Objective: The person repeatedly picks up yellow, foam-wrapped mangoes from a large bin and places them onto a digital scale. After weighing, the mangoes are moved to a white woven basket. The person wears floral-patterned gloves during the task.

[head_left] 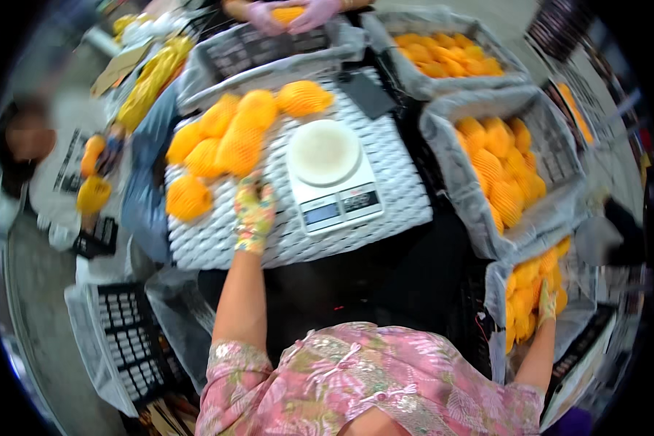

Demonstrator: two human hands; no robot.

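Toward four o'clock, the right hand [548,301] is small and blurred among orange bundles [525,294], its grip unclear. Whether the left hand's [254,216] fingertips touch the bundle [238,152] at their twelve is unclear. The scale's screen [321,215] is unreadable. The top edge cuts off a co-worker [314,14] at twelve; a person [30,138] near half past nine is blurred.

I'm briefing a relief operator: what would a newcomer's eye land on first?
Orange rounded net-textured pieces stand out first, grouped mostly left on a white woven-look table cover. Near the middle sits a white scale with a round plate. The floral-gloved left hand is at the pile's near edge.
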